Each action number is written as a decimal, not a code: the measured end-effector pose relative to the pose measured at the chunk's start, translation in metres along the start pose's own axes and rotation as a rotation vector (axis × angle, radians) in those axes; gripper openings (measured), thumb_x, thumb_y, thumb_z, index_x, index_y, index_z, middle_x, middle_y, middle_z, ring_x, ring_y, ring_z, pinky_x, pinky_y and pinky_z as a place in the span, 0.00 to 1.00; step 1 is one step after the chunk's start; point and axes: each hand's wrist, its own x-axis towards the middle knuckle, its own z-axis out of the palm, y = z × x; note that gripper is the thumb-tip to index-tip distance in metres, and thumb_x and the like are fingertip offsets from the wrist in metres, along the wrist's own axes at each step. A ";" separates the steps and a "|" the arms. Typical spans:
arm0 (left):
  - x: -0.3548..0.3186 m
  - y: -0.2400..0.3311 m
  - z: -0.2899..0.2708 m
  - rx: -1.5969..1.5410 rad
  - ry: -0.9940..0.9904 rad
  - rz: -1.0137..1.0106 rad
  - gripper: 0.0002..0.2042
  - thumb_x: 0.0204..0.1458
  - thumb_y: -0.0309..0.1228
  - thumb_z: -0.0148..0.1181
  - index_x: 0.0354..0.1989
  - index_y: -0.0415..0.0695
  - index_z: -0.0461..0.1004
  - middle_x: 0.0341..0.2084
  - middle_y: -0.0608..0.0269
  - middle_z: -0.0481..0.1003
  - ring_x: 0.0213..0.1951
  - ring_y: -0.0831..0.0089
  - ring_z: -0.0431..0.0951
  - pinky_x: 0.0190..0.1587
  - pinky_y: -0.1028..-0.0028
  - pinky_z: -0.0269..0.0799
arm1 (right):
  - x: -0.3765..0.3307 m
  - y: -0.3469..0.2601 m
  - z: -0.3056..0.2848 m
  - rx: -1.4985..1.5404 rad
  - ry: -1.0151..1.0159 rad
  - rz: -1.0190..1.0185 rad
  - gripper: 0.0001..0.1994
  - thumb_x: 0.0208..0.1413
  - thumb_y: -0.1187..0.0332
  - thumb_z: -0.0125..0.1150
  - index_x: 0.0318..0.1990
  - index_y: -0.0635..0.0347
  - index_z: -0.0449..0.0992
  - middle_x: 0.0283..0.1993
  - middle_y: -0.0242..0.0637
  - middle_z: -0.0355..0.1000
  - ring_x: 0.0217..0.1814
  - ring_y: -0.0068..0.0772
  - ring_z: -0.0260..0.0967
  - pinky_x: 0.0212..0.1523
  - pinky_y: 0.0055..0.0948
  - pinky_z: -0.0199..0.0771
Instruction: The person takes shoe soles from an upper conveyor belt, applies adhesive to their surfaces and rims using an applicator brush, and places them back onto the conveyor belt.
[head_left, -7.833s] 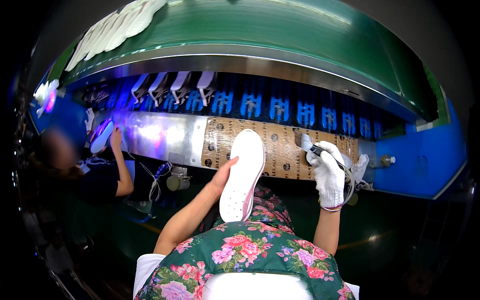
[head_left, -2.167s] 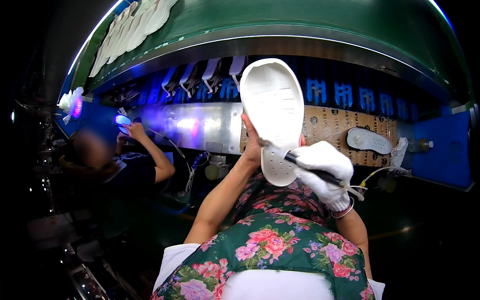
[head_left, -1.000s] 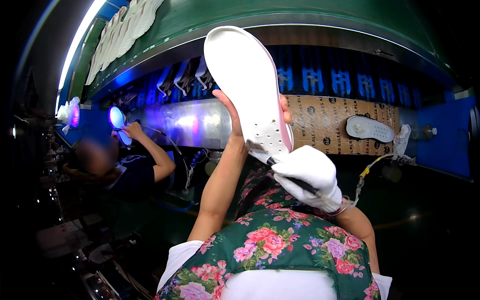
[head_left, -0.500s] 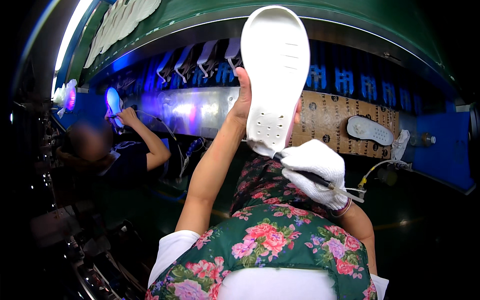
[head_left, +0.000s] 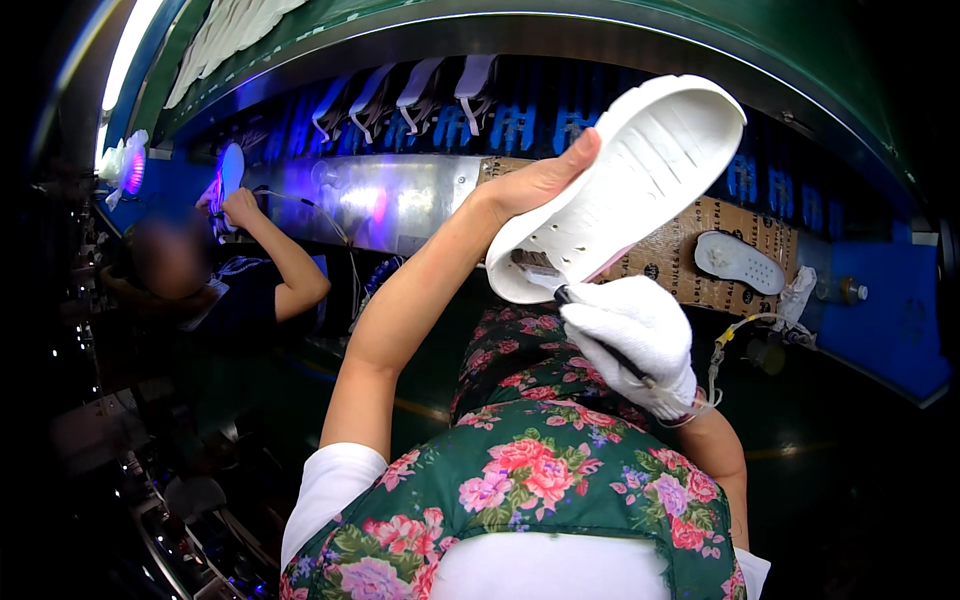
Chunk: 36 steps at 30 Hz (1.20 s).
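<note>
Left fingers [head_left: 578, 152] clasp the white sole [head_left: 620, 190]; gloved right fingers [head_left: 598, 318] enclose the brush [head_left: 562, 295] reaching inside it; brushing appears unfinished.

Left fisheye at wearer's head — looks down over floral garment [head_left: 550, 475], close below, toward bench [head_left: 425, 205] beyond.

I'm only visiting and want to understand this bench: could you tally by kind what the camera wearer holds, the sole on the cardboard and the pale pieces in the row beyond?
Soles: 2 (held sole in the left hand; perforated sole on the cardboard)
Brush in the gloved right hand: 1
Pale pieces: 4
Total: 7
</note>
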 end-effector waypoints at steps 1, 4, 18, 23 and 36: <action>0.002 0.003 0.006 0.088 0.007 0.007 0.43 0.53 0.68 0.45 0.65 0.42 0.67 0.57 0.43 0.72 0.60 0.54 0.73 0.56 0.63 0.75 | -0.001 0.001 0.001 -0.053 -0.046 -0.063 0.15 0.42 0.79 0.72 0.41 0.59 0.81 0.40 0.41 0.80 0.37 0.41 0.78 0.38 0.32 0.77; 0.006 0.022 0.019 0.311 0.033 -0.076 0.41 0.55 0.68 0.41 0.66 0.46 0.67 0.61 0.43 0.68 0.64 0.52 0.68 0.62 0.59 0.69 | -0.004 0.004 0.006 -0.052 -0.098 -0.091 0.15 0.42 0.79 0.72 0.41 0.59 0.81 0.40 0.42 0.79 0.38 0.41 0.78 0.38 0.33 0.77; 0.017 0.008 0.017 0.920 -0.106 -0.314 0.55 0.46 0.80 0.34 0.63 0.39 0.69 0.63 0.35 0.64 0.66 0.43 0.63 0.62 0.49 0.63 | -0.002 0.004 0.004 0.232 -0.201 0.126 0.13 0.43 0.76 0.74 0.39 0.60 0.82 0.40 0.41 0.80 0.43 0.44 0.78 0.45 0.37 0.77; 0.019 0.006 0.013 0.942 -0.207 -0.300 0.56 0.45 0.81 0.33 0.64 0.38 0.68 0.63 0.34 0.63 0.66 0.42 0.62 0.64 0.46 0.60 | -0.003 0.009 -0.001 -0.007 -0.126 0.082 0.13 0.45 0.78 0.71 0.41 0.58 0.82 0.41 0.39 0.80 0.41 0.44 0.78 0.43 0.35 0.78; 0.037 -0.005 0.005 1.048 -0.382 -0.442 0.54 0.50 0.77 0.34 0.67 0.35 0.61 0.67 0.37 0.58 0.69 0.42 0.56 0.69 0.53 0.55 | 0.000 0.008 0.001 0.016 -0.182 0.157 0.11 0.45 0.76 0.73 0.38 0.59 0.82 0.38 0.40 0.80 0.39 0.41 0.79 0.42 0.33 0.78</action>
